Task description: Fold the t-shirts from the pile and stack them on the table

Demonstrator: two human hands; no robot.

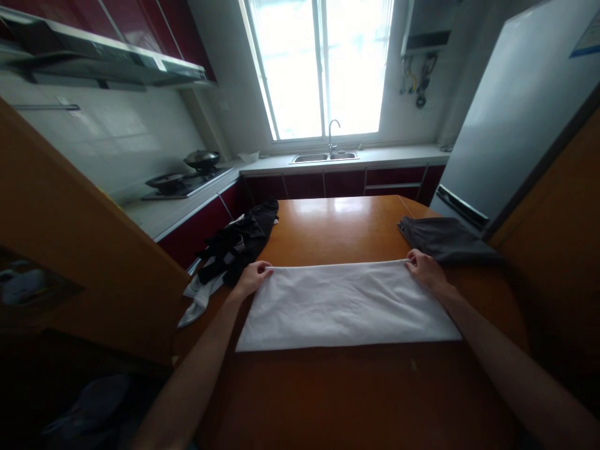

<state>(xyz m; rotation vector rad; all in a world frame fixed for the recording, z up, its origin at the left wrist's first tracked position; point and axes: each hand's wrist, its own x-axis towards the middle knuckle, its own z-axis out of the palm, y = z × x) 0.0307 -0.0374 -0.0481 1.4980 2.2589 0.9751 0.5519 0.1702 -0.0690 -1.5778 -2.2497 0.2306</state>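
Observation:
A white piece of cloth (342, 306), folded into a wide band, lies across the wooden table (337, 231). What kind of garment or linen it is, I cannot tell. My left hand (254, 279) pinches its far left corner, and my right hand (425, 271) pinches the far right corner. Between them the far edge runs taut and nearly straight. Soft wrinkles cross the middle of the cloth. Just beyond my right hand lies a folded dark grey garment (447, 239). To the left of my left hand is a loose heap of black and white clothes (244, 240).
Past the table, a counter (276, 164) holds a sink (323, 157) under a bright window. Pans (166, 181) sit on a stove at the left. A tall fridge (510, 119) stands at the right, and a wooden panel (84, 237) rises close on the left.

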